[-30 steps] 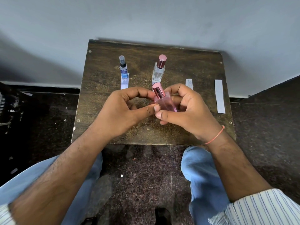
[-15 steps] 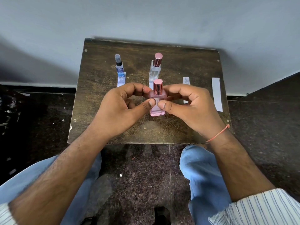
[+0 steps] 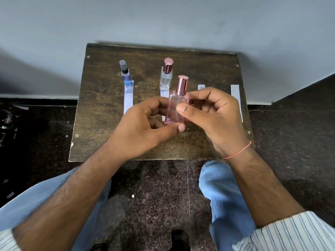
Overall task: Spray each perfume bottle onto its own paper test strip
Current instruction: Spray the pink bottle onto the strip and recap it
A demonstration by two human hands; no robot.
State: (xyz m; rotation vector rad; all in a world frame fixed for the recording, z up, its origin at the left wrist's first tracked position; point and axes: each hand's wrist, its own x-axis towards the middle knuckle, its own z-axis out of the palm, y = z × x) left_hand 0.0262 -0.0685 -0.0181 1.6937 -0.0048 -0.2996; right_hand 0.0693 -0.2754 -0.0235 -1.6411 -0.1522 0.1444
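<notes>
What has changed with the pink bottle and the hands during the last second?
The pink bottle, tilted a second ago, now stands upright and is held higher. The right hand grips its side; the left hand holds it from below. Its cap stays on. The blue bottle and clear bottle stayed in place.

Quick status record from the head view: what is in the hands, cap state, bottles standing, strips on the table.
held item: pink bottle, upright above the table
left hand: grips the bottle's lower part
right hand: grips the bottle's body
cap: rose cap on the bottle
standing bottles: blue bottle, clear bottle, both capped
strips: four paper strips, the far-right strip with no bottle on it
</notes>
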